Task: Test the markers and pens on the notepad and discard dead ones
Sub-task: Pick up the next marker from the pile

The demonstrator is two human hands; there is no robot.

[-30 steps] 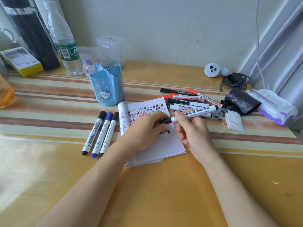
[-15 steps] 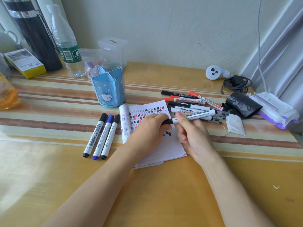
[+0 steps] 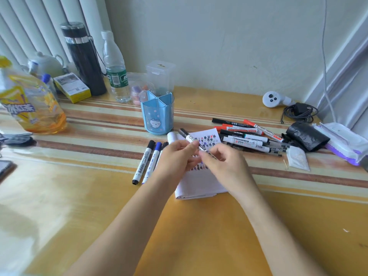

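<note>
We see the left hand (image 3: 177, 158) and the right hand (image 3: 227, 166) both pinching a black-capped white marker (image 3: 189, 138), held tilted over the notepad (image 3: 199, 184) with its cap end pointing away to the left. Three capped markers (image 3: 152, 160) lie side by side left of the notepad, a pile of markers and pens (image 3: 249, 140) lies to its right, and a blue pen holder (image 3: 158, 118) stands behind on the striped surface (image 3: 89, 196).
</note>
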